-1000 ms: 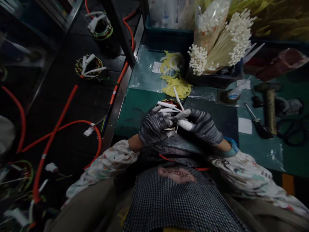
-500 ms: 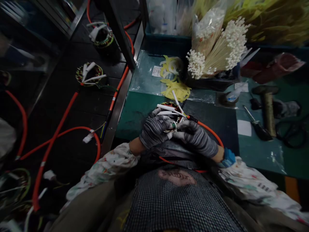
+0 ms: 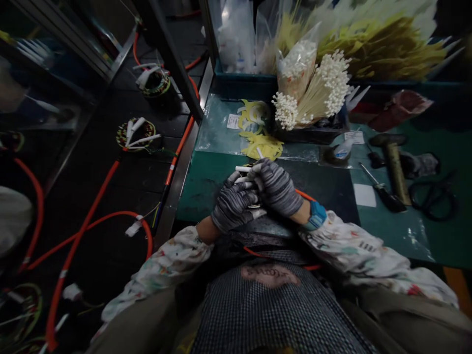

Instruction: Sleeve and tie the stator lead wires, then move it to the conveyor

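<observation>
A motor stator [image 3: 253, 206] with coil windings lies on the bench in front of me, mostly hidden under my gloved hands. My left hand [image 3: 236, 201] is curled around its left side. White-sleeved leads [image 3: 242, 169] stick out at its top. Over the stator's upper right, my right hand [image 3: 276, 187] is closed, its fingertips pinched at these leads; the exact grip is partly covered. An orange cable [image 3: 304, 194] comes out from beneath my right hand.
Yellow insulation pieces [image 3: 261, 146] lie behind the stator. A bundle of white-tipped sticks [image 3: 313, 101] stands at the back. To the right are a screwdriver [image 3: 383, 189] and a hammer [image 3: 396, 172]. More stators [image 3: 135, 135] with orange cables sit on the dark left surface.
My right hand has moved up and left from the stator's near edge onto the white-sleeved leads, covering much of them. My left hand stays at the stator. The view has shifted slightly.
</observation>
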`<state>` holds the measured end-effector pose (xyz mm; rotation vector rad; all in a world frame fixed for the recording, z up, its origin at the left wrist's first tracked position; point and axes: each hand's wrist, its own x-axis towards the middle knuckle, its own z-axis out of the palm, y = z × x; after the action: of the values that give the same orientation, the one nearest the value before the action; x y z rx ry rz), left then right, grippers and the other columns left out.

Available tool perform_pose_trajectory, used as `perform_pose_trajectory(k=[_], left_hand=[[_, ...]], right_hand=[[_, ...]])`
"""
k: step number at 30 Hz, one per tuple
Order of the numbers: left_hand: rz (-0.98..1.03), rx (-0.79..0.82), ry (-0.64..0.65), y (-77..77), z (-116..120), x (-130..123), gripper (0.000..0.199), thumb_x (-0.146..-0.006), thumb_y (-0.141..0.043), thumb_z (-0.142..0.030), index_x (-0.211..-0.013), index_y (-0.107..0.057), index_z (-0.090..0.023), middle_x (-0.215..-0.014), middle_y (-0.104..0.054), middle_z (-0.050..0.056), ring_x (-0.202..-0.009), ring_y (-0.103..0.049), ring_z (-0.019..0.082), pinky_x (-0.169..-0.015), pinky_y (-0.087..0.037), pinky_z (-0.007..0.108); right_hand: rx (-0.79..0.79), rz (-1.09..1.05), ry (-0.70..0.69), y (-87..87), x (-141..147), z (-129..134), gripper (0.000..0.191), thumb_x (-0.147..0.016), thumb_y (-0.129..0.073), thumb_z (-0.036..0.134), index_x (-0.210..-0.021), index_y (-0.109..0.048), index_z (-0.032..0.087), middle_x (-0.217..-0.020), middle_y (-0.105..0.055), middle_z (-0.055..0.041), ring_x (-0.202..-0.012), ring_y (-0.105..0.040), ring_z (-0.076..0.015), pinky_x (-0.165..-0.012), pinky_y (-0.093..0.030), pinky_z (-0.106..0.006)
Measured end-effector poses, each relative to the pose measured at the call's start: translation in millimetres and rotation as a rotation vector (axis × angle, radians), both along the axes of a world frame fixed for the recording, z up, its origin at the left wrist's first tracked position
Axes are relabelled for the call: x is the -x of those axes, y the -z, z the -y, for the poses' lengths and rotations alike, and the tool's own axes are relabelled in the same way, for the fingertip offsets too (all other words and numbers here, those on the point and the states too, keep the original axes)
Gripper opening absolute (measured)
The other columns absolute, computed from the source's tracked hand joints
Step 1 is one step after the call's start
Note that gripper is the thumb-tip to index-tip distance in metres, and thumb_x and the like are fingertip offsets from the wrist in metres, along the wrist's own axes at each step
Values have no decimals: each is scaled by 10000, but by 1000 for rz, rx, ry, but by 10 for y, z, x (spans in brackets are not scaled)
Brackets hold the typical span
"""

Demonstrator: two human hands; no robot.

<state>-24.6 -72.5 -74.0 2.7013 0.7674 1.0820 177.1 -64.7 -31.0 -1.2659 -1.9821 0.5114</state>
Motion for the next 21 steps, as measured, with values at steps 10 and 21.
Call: perform_pose_trajectory(k=[10,21], left_hand=[[-154,-260,-67,-303,-158,427,280,-980,-755,-575,-1152,-737,-354,-1465,-743,-38,-1418,-534,287,-1365,-60,517],[-342,-214,223,-226,-183,289,288,-962,-850,-442,-1148,-786,-231,-1338,-792,61,-1374,-664,285,-1153,-576,419]], right_hand=[[263,150,126,156,-353,-5,703,-940,-713,459,-1546,-594,123,-1452,-690,-237,-1290,-708,-362,-1126,-598,-526],[-32,87,-278,-179,-534,-572,583,-978,-683,397,-1529,-661,207,-1400,-734,-148,-1278,-699,-286,-1142,-583,-478]])
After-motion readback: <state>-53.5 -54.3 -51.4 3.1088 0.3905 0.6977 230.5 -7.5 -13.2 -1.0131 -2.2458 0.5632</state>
